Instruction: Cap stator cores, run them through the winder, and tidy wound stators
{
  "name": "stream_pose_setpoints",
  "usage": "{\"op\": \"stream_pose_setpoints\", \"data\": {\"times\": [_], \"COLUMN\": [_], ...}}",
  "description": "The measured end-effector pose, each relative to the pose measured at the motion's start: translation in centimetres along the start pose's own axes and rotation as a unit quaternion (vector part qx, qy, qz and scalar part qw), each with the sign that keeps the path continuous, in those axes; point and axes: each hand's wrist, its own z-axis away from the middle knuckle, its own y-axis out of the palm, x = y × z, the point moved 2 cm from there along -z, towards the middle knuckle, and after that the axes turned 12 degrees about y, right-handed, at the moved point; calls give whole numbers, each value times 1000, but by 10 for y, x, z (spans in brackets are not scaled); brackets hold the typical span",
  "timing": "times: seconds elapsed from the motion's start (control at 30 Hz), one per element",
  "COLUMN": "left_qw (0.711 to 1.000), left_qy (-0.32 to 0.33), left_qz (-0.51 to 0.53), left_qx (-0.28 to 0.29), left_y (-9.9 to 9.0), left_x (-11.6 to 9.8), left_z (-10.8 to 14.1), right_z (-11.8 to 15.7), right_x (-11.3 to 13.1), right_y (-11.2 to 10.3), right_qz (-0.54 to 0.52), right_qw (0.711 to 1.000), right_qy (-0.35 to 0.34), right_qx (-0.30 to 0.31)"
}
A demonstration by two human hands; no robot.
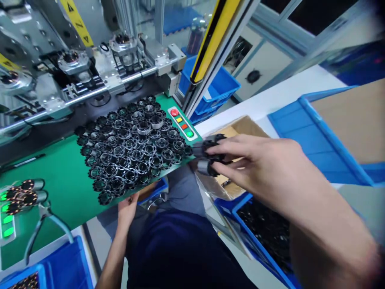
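Note:
My right hand (255, 154) is closed round several black ring-shaped parts with smooth grey metal sleeves (205, 166), blurred by motion. It is above an open cardboard box (252, 126), just right of the green work surface. On that surface stands a dense cluster of similar black and metal rings (120, 150), a few stacked on top of others. Below the front edge of the surface, near my lap, is my left hand (128, 206). A small dark spot shows at its fingers, but the edge partly hides them, so its grip is unclear.
A machine with metal fixtures (73, 62) runs along the back. A button panel (182, 123) sits beside the rings. Pliers (45, 218) and copper-wound parts (27, 196) lie at left. Blue bins (210, 88) stand behind, and another (261, 233) holds black pieces. A yellow-black post (207, 44) rises nearby.

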Motion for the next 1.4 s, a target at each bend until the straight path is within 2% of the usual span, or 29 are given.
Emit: {"op": "stream_pose_setpoints", "data": {"times": [0.07, 0.13, 0.27, 0.43, 0.57, 0.7, 0.8, 0.9, 1.0, 1.1, 1.13, 1.2, 1.23, 1.27, 1.3, 1.4], "left_qw": [999, 998, 993, 993, 994, 994, 992, 988, 983, 973, 970, 964, 960, 956, 951, 930], "left_qy": [12, 29, 54, 44, 35, 30, 30, 40, 59, 81, 89, 104, 112, 121, 130, 182], "left_qz": [10, 17, 21, 1, -30, -71, -99, -114, -107, -82, -70, -44, -30, -17, -5, 14], "left_qx": [30, 60, 107, 113, 99, 78, 73, 91, 139, 198, 214, 241, 253, 265, 279, 318], "left_y": [4, 5, -4, -23, -37, -46, -49, -47, -42, -30, -25, -10, -1, 9, 20, 58], "left_x": [-8, -18, -20, 4, 22, 31, 30, 17, -6, -33, -42, -61, -71, -82, -95, -147], "left_z": [3, 10, 25, 36, 36, 30, 23, 17, 16, 20, 22, 26, 29, 31, 32, 30], "right_z": [-26, -52, -85, -95, -98, -101, -103, -104, -96, -78, -71, -59, -53, -49, -45, -38], "right_x": [43, 76, 107, 116, 118, 118, 116, 118, 117, 92, 75, 24, -8, -43, -78, -170], "right_y": [4, 16, 43, 60, 62, 63, 68, 70, 52, 13, 1, -13, -12, -6, 4, 47], "right_qz": [64, 124, 180, 200, 227, 235, 235, 237, 212, 116, 85, 63, 74, 99, 115, 150], "right_qw": [997, 991, 982, 978, 971, 967, 968, 968, 973, 992, 996, 995, 987, 972, 959, 933], "right_qy": [-36, -41, -27, -1, 10, 13, 17, 15, 9, -3, 8, 79, 138, 207, 248, 316], "right_qx": [17, 30, 48, 60, 80, 97, 85, 85, 92, 56, 36, 18, 24, 56, 75, 86]}}
